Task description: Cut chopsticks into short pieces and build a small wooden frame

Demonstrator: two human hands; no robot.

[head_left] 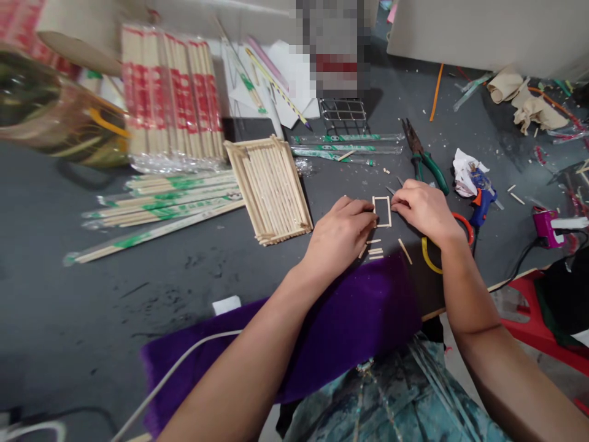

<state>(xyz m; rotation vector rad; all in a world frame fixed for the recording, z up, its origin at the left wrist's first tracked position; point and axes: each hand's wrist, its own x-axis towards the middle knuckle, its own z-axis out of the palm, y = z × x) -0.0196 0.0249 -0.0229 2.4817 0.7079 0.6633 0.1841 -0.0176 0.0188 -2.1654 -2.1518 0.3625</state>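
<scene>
A small rectangular frame of thin wooden sticks (382, 226) lies on the dark table between my hands. My left hand (343, 230) touches its left side, fingers bent and close together. At its right side rests my right hand (421, 205), its fingertips pinched against the stick. Several short stick pieces (375, 252) lie just below the frame, and one longer piece (405, 252) is to their right. Scissors with red and yellow handles (430, 255) are partly hidden under my right wrist. To the left of my left hand sits a larger tray made of chopsticks (276, 190).
Pliers (430, 166) and a blue glue gun (481, 205) lie at the right. Wrapped chopsticks (170, 98) fill the back left. A purple cloth (350, 331) covers the front edge. A wire rack (344, 113) stands behind.
</scene>
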